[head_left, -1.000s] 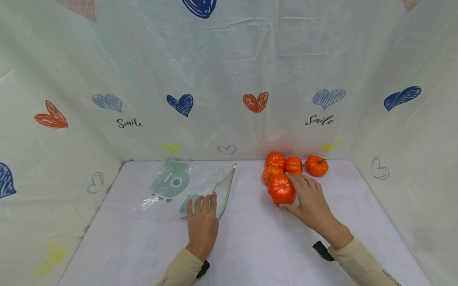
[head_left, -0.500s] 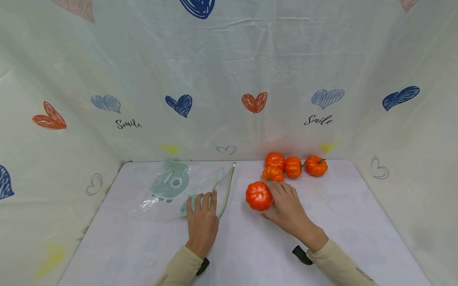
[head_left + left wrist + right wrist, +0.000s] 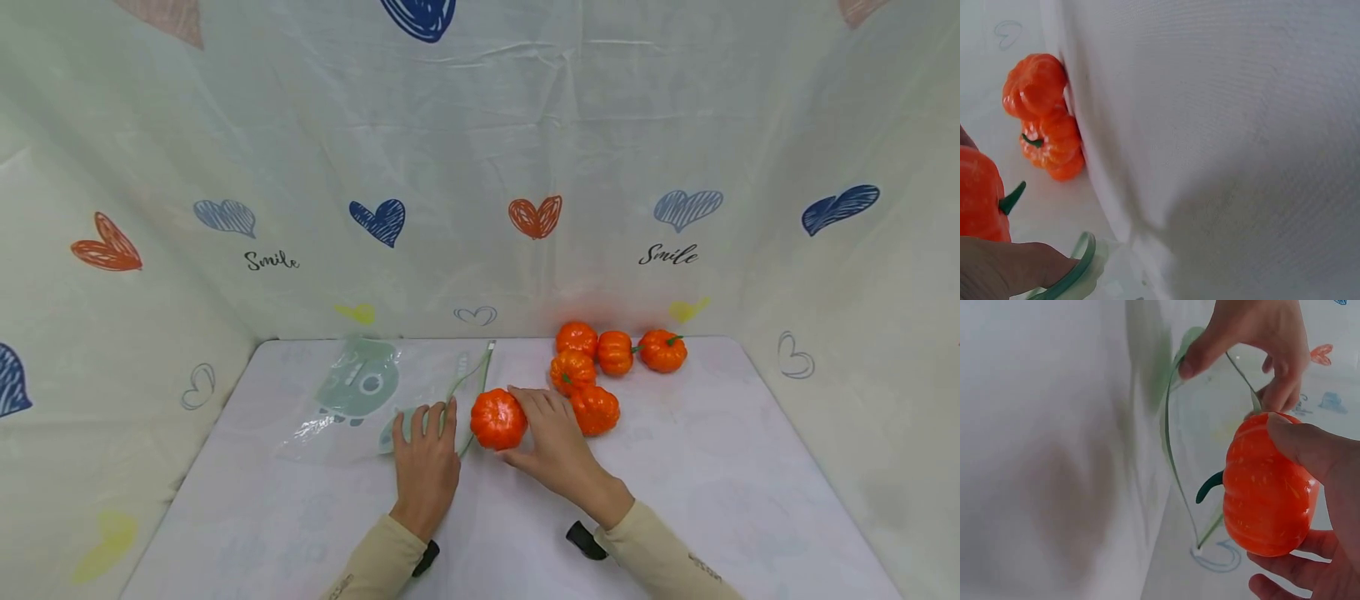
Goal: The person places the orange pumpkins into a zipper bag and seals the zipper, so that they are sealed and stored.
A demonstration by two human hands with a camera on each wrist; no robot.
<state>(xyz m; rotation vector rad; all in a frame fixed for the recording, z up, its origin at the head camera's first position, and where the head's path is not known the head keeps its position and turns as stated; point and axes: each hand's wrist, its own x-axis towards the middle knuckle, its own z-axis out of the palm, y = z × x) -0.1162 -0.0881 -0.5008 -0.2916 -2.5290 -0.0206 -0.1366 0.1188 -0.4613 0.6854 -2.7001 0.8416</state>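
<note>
My right hand (image 3: 525,425) grips an orange toy pumpkin (image 3: 498,419) with a green stem, just above the table beside the mouth of a clear zip bag (image 3: 352,400). In the right wrist view the pumpkin (image 3: 1266,487) sits between thumb and fingers, stem pointing at the bag's green rim (image 3: 1169,444). My left hand (image 3: 427,425) lies on the bag and pinches that rim, holding the mouth apart, as the left hand (image 3: 1254,337) shows there. The left wrist view has a fingertip (image 3: 1010,269) against the rim (image 3: 1079,265).
Several more orange pumpkins lie at the back right: one (image 3: 596,409) close behind my right hand, others (image 3: 572,371) (image 3: 615,351) (image 3: 663,350) near the heart-printed curtain (image 3: 480,167) that walls in the white table (image 3: 675,500) on three sides.
My right hand has carried the pumpkin leftward from the pile to the bag's mouth. Another pumpkin it had hidden now shows. The left hand has stayed on the bag.
</note>
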